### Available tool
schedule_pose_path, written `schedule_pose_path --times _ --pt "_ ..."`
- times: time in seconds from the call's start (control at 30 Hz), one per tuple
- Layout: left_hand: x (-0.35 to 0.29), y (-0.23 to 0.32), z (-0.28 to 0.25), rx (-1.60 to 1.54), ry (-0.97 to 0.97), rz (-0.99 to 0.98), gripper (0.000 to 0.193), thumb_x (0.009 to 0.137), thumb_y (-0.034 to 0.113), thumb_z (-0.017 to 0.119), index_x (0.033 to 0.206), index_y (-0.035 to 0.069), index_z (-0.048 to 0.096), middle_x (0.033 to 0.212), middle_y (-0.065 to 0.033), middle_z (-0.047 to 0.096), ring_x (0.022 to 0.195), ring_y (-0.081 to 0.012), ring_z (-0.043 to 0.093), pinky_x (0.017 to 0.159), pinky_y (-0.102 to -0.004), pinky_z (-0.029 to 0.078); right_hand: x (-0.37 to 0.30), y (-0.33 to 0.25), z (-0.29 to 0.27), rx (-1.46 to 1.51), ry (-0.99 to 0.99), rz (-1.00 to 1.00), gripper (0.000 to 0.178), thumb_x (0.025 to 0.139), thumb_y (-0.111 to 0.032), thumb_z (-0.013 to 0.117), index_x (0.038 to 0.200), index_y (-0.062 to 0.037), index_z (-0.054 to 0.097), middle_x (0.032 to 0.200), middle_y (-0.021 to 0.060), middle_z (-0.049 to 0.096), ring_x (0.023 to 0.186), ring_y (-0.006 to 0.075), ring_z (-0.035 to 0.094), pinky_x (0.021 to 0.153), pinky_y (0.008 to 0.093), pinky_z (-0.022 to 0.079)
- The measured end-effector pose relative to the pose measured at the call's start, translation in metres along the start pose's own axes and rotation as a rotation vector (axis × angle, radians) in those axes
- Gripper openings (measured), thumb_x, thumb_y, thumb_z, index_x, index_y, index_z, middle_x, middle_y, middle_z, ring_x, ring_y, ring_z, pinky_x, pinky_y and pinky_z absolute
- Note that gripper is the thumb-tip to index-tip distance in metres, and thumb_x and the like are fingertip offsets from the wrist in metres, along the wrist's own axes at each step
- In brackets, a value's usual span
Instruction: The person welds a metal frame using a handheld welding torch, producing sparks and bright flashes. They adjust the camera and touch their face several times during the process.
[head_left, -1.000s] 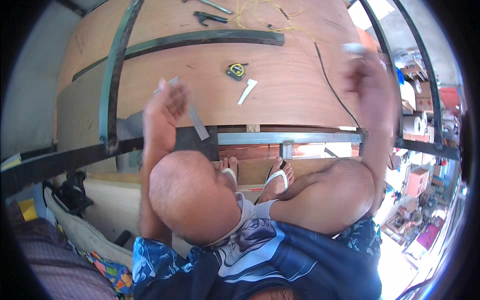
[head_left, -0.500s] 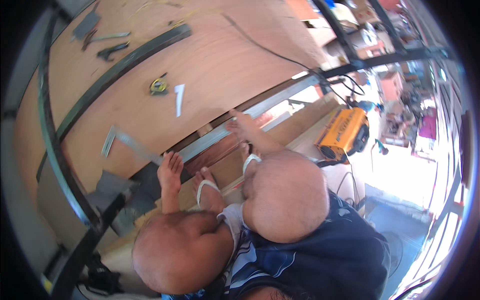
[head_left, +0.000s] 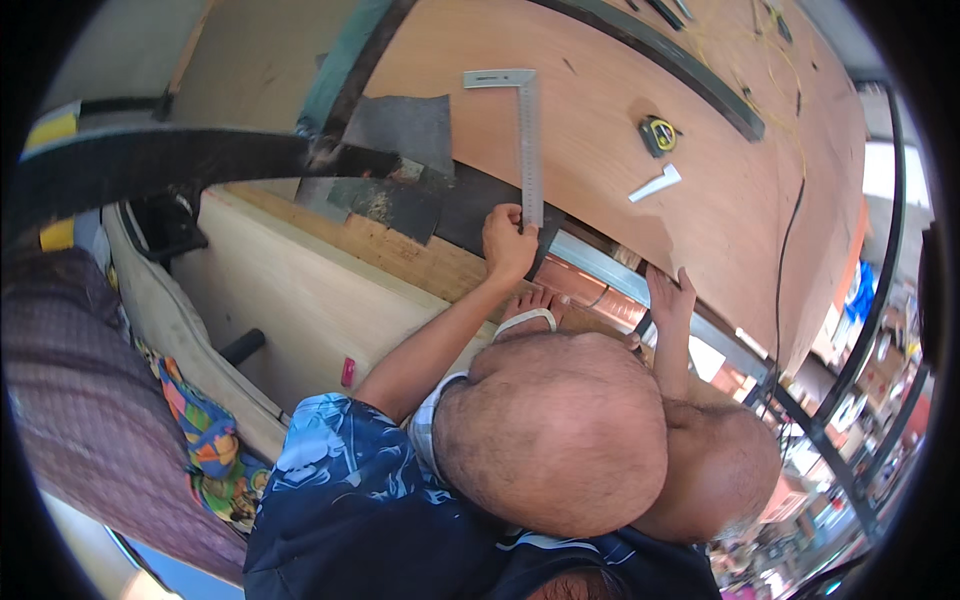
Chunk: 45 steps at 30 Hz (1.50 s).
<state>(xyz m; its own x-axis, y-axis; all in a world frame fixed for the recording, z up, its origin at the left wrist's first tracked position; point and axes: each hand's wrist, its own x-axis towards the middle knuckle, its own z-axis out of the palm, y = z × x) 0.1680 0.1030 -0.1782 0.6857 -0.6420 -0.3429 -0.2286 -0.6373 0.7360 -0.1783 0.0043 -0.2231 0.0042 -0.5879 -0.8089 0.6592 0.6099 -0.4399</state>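
A metal try square (head_left: 530, 150) lies on a large plywood sheet (head_left: 600, 110), its short, thick arm at the far end. My left hand (head_left: 510, 243) is closed on the near end of the square's ruled blade, at the sheet's near edge. To the right, my right hand (head_left: 672, 300) rests against that same edge, its fingers apart and its thumb pointing up. A black and yellow tape measure (head_left: 658, 136) sits on the plywood beyond my right hand. Beside the tape lies a small white angled piece (head_left: 656, 183).
A dark metal bar (head_left: 680, 62) crosses the plywood. Dark frame bars (head_left: 200, 158) stand at the left. Grey sheet pieces (head_left: 405, 130) lie beside the square. A black cable (head_left: 790, 250) runs over the sheet's right side. A pale wooden board (head_left: 310, 270) lies near my left forearm.
The view has swung leftward, so the plywood and tools appear farther right. My left hand's fingers, stretched out before, are now curled at the square's blade. My right hand stays at the plywood edge.
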Motion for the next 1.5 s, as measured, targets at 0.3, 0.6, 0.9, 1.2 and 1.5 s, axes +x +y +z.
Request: schedule_pose_path --times 0.3,0.6,0.9,1.2,1.5 --pt "0.034 0.019 0.004 0.208 -0.143 -0.083 0.059 0.087 0.031 0.087 0.127 0.001 0.058 0.127 -0.0213 0.067 0.123 -0.0433 0.063 0.100 -0.0539 0.054 0.014 -0.010 0.012 -0.010 0.045 0.126 0.069 0.109 -0.029 0.060 0.152 0.0180 0.033 0.161 0.0344 0.038 0.153 0.0430 0.040 0.130 0.0510 0.037" --pt "0.033 0.017 0.019 -0.005 -0.235 -0.165 0.035 0.091 0.029 0.083 0.117 0.007 0.072 0.115 -0.0200 0.078 0.110 -0.0411 0.075 0.095 -0.0513 0.059 0.017 -0.016 -0.027 0.095 -0.143 0.274 0.060 0.112 -0.031 0.055 0.149 0.0144 0.042 0.157 0.0309 0.047 0.149 0.0399 0.047 0.128 0.0488 0.040" --pt "0.066 0.013 0.015 -0.051 -0.033 -0.079 0.035 0.094 0.035 0.081 0.108 0.003 0.075 0.104 -0.0166 0.079 0.101 -0.0363 0.076 0.088 -0.0474 0.058 0.035 -0.009 -0.020 -0.027 -0.059 0.160 0.073 0.105 -0.041 0.065 0.151 0.0106 0.041 0.157 0.0277 0.047 0.150 0.0391 0.044 0.127 0.0529 0.038" --pt "0.086 -0.012 -0.008 0.049 -0.090 -0.145 0.034 0.097 0.034 0.077 0.112 0.004 0.078 0.096 -0.0148 0.080 0.081 -0.0320 0.079 0.078 -0.0449 0.063 0.044 0.015 0.010 0.333 -0.031 0.038 0.058 0.099 -0.047 0.071 0.147 -0.0151 0.058 0.152 0.0121 0.056 0.141 0.0365 0.052 0.120 0.0586 0.040" --pt "0.106 -0.036 -0.010 -0.347 -0.153 -0.267 0.026 0.103 0.021 0.070 0.095 -0.003 0.073 0.079 -0.0119 0.075 0.065 -0.0215 0.072 0.055 -0.0354 0.058 0.053 0.040 0.020 0.376 -0.250 -0.098 0.052 0.109 -0.047 0.061 0.148 -0.0125 0.057 0.149 0.0101 0.060 0.138 0.0336 0.055 0.118 0.0560 0.043"
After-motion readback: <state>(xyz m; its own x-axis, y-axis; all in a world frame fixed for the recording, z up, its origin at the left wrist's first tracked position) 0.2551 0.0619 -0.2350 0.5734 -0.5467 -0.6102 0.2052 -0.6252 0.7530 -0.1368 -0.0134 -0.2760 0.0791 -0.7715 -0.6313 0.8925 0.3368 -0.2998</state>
